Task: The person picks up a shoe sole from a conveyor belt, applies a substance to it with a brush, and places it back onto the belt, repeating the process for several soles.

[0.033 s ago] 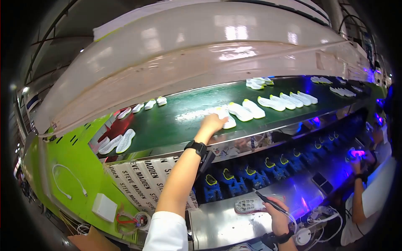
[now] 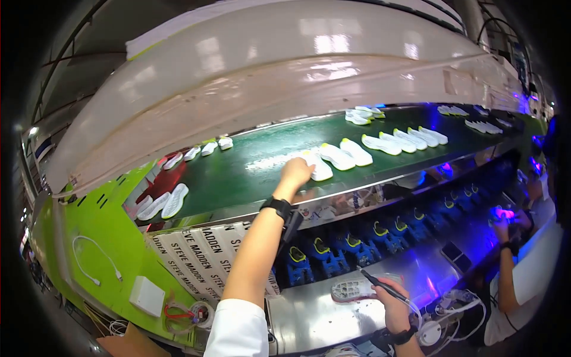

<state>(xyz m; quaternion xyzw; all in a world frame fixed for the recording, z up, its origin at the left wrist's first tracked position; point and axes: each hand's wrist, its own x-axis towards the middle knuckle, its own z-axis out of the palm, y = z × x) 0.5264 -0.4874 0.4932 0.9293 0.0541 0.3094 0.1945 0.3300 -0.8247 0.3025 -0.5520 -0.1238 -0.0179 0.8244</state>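
My left hand [image 2: 297, 172] reaches over the green conveyor belt [image 2: 250, 169], its fingers curled at the left edge of a white shoe sole [image 2: 322, 169]. That edge is partly hidden by the fingers. Right beside it lie two more white soles [image 2: 348, 156] with yellow-green tips. Lower down, my right hand [image 2: 394, 302] grips a slim black pen-like tool [image 2: 386, 288]. Beneath the tool's shaft, a pale sole with a gridded face [image 2: 352, 290] rests on the metal worktop [image 2: 309, 321].
A row of blue shoe-shaped pieces [image 2: 324, 256] stands between belt and worktop. A black phone-like object [image 2: 456, 256] lies to the right. A co-worker's hand [image 2: 503, 226] holds something under violet light. On the green surface at left are a white box [image 2: 147, 296] and a cable [image 2: 89, 256].
My left hand has slid slightly left, uncovering more of the sole. The whole view has shifted a little. My right hand keeps the same hold on the pen-like tool.
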